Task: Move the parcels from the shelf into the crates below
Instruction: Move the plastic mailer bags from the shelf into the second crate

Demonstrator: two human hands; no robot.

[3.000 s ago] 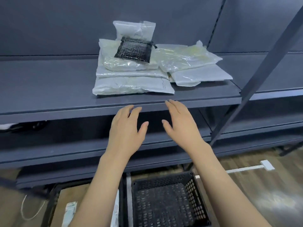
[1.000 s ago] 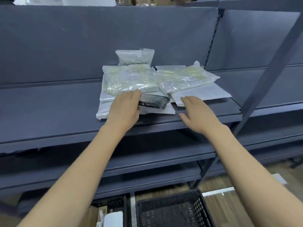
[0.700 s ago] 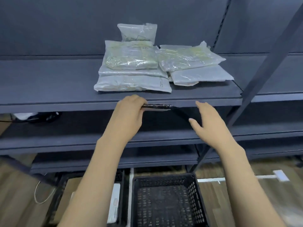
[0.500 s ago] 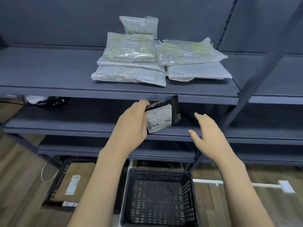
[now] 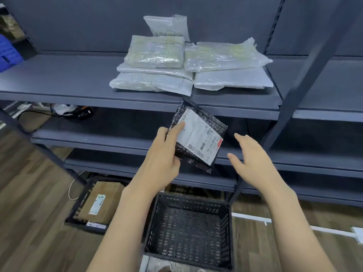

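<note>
My left hand (image 5: 163,156) grips a small black bubble-wrap parcel (image 5: 198,135) by its left edge, the white shipping label facing me, in front of the lower shelves. My right hand (image 5: 253,156) hovers open just right of the parcel, not touching it. Several clear and white plastic parcels (image 5: 188,63) lie stacked on the upper grey shelf (image 5: 59,85). On the floor below my hands stands a black perforated crate (image 5: 188,228) with nothing visible in it. To its left a second black crate (image 5: 82,203) holds a brown cardboard box (image 5: 102,201).
Grey metal shelving fills the view, with a slanted upright post (image 5: 306,75) on the right. A blue bin (image 5: 7,54) sits at the far left. Dark cables and a white bag (image 5: 68,111) lie on a lower shelf. White tape lines (image 5: 275,220) cross the wooden floor.
My left hand slid the black parcel off the stack, brought it down in front of the lower shelves and turned its label toward me. My right hand followed down, staying open.
</note>
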